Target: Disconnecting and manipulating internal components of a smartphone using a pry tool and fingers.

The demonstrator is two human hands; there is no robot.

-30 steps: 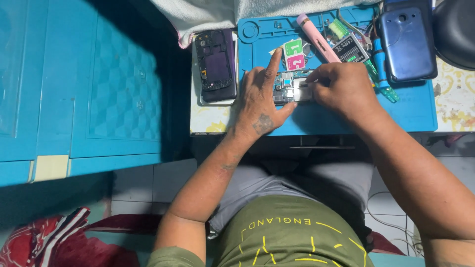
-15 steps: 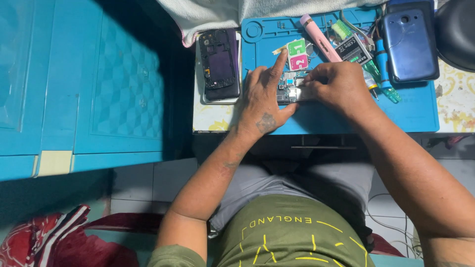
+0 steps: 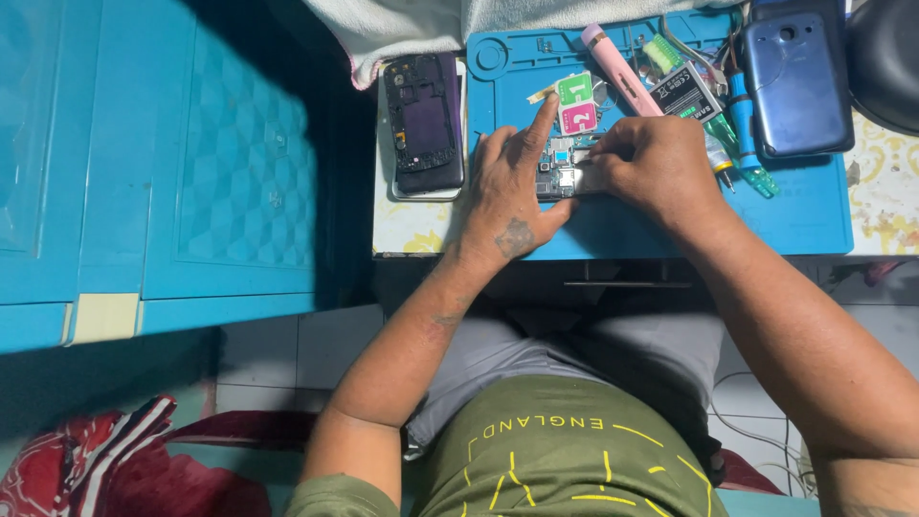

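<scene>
A small phone circuit board (image 3: 563,168) lies on a blue work mat (image 3: 804,215). My left hand (image 3: 507,187) rests flat beside it, fingers spread, index finger stretched toward two small green and pink packets (image 3: 576,103), thumb pressed at the board's lower edge. My right hand (image 3: 656,163) curls over the board's right end, fingertips pinching at it; what they grip is hidden. A stripped dark phone frame (image 3: 424,120) lies to the left of the mat.
A pink pen-shaped tool (image 3: 617,67), a phone battery (image 3: 687,93), a blue-green screwdriver (image 3: 742,144) and a blue phone back cover (image 3: 795,81) crowd the mat's far right. A white towel (image 3: 421,24) lies behind. A blue cabinet (image 3: 163,163) stands on the left.
Both hands stay on the circuit board with only slight finger shifts; the view has drifted a little.
</scene>
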